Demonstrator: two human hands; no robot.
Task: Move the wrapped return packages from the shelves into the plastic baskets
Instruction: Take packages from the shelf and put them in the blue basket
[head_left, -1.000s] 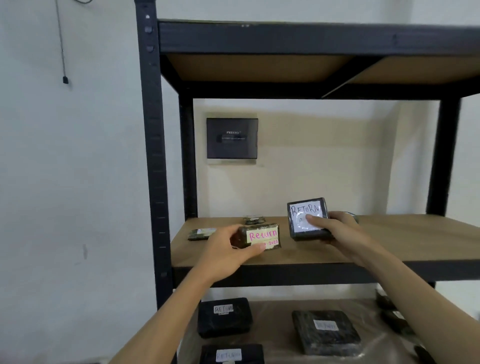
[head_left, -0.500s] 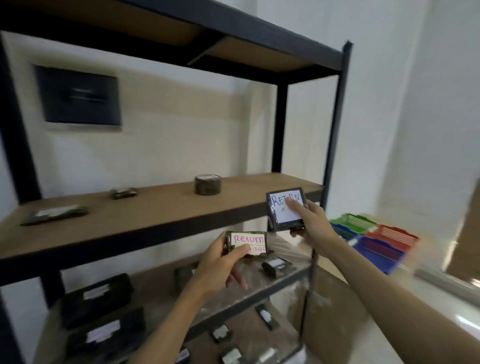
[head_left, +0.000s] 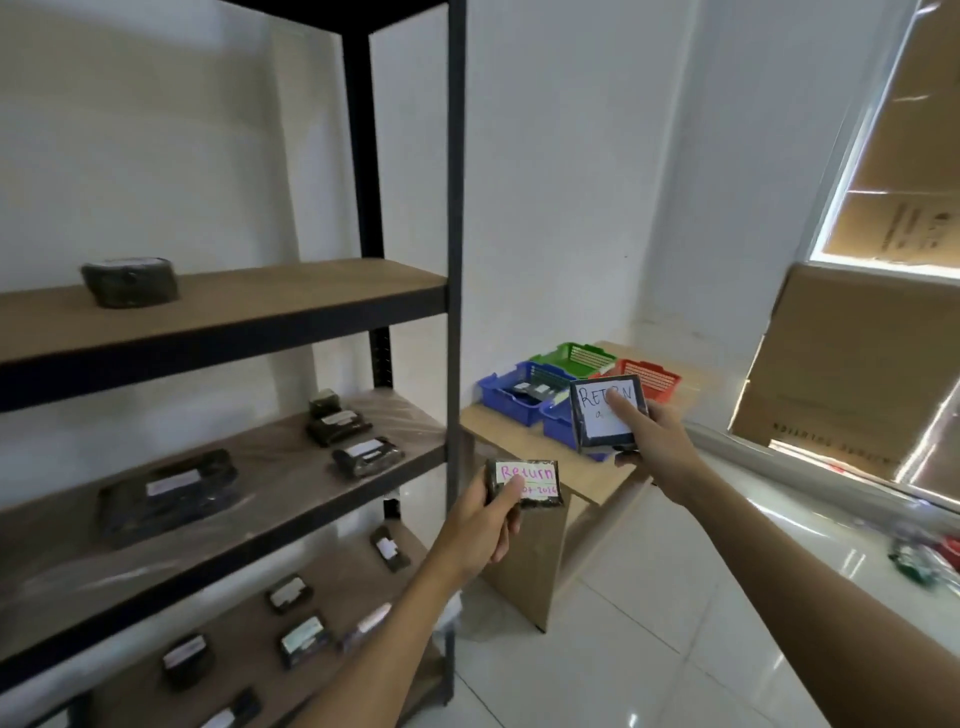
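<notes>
Left hand: the left hand (head_left: 485, 525) is curled round a small dark block-shaped package (head_left: 524, 484), thumb laid on its face; glossy wrap and a white label with "Return" in pink are seen.
Right hand: the right hand (head_left: 652, 441) is clamped on a square flat package (head_left: 608, 415), thumb pressed on a white label marked "RETURN" in black; the edges are dark and rounded.
Hands: both are held apart, in the air, right of the shelf unit and near the low table.
Baskets: slatted plastic baskets are set on a pale wooden table (head_left: 524, 434) at the far right: a blue basket (head_left: 511, 397) with small wrapped items inside, a green basket (head_left: 574, 358) behind it, a red basket (head_left: 652, 379) to the right. A second blue one is mostly hidden by the square package.
Shelf unit: a black metal frame (head_left: 456, 234) with brown board shelves is seen at the left.
Upper shelf: one dark rounded bundle (head_left: 130, 280) is left there.
Lower shelves: several dark film-wrapped packages with white labels are spread out, the largest (head_left: 166, 491) flat and rectangular.
Floor: glossy white tiles (head_left: 649, 649).
Right edge: cardboard sheets (head_left: 852, 364) are leaned by the window.
</notes>
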